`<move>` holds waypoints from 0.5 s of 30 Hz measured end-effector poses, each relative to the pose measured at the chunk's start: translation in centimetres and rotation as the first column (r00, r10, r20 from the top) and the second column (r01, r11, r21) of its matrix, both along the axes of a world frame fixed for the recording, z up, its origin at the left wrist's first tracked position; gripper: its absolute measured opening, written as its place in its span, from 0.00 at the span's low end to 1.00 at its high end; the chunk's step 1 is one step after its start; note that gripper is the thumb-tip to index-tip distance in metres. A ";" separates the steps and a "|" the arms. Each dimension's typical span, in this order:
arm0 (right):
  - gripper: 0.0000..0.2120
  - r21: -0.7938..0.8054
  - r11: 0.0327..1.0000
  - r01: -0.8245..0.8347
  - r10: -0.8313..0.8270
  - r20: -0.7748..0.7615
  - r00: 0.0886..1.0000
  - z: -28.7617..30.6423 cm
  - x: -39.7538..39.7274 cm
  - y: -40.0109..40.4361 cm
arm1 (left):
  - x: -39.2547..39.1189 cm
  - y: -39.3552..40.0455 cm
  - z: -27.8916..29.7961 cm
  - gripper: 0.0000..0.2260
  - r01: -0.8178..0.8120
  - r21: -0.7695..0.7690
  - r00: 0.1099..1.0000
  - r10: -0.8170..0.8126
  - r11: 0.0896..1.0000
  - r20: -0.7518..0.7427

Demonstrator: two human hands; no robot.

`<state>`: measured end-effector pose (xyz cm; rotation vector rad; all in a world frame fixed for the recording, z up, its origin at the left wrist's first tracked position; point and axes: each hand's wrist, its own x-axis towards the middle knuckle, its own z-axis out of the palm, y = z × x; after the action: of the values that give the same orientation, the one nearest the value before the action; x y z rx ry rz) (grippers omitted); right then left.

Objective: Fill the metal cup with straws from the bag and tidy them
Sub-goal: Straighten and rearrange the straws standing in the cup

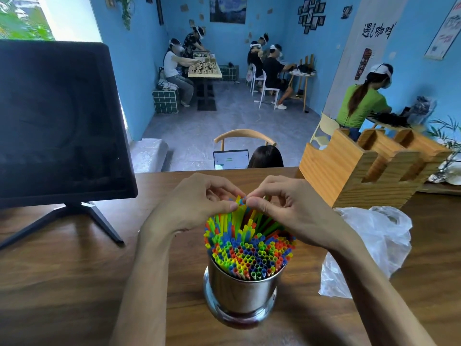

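Head view: metal cup stands upright on the wooden counter, center-low in frame, packed w/ colored straws. Both hands sit above and just behind the cup, over the far side of the bundle. Left hand has fingers curled, thumb and fingertips pinching the tops of a few taller straws; right hand mirrors it, thumb and forefinger pinched on the same raised cluster. The two thumbs nearly touch at the straw tips. Forearms pass either side of the cup w/o touching it.

Around: crumpled clear plastic bag lies on the counter to the right of the cup, just beside the right forearm, partly hidden by it. Black screen on a tripod-style stand sits far left, well apart from the cup. Wooden slotted holder at right rear, behind the bag. Beyond the counter edge, a laptop and seated people in a blue-walled room.

Orientation: straws' long axis runs roughly vertical, open ends up toward the camera; the pinched ones at the back stick up higher than the rest and lean slightly away. Cup mouth faces up.
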<state>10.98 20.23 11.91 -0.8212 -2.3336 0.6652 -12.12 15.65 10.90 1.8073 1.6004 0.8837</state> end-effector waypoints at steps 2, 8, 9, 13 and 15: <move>0.09 -0.026 1.000 0.002 -0.002 -0.008 1.000 -0.1 0.0 0.1 | 0.0 0.0 0.1 0.07 0.002 0.008 1.000 -0.002 1.000 -0.017; 0.11 -0.023 1.000 0.008 -0.008 -0.022 1.000 -0.2 0.2 0.2 | 0.2 -0.3 0.9 0.06 -0.005 0.045 0.996 0.001 0.999 0.086; 0.12 -0.011 1.000 0.013 -0.013 -0.040 0.999 -0.2 0.2 0.2 | 0.3 -0.3 1.0 0.06 -0.015 0.060 0.993 0.008 0.998 0.117; 0.16 -0.016 0.999 0.041 -0.043 -0.131 0.990 -0.1 0.3 0.5 | 0.4 -0.8 1.6 0.05 -0.019 0.071 0.980 0.005 0.997 0.199; 0.16 -0.048 0.999 0.019 -0.026 -0.148 0.989 -0.1 0.2 0.7 | 0.3 -1.0 1.9 0.05 -0.001 0.059 0.978 -0.011 0.998 0.208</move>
<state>11.16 20.92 11.79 -0.7896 -2.1794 0.7475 -11.82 14.69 12.75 1.6946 1.4512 1.0902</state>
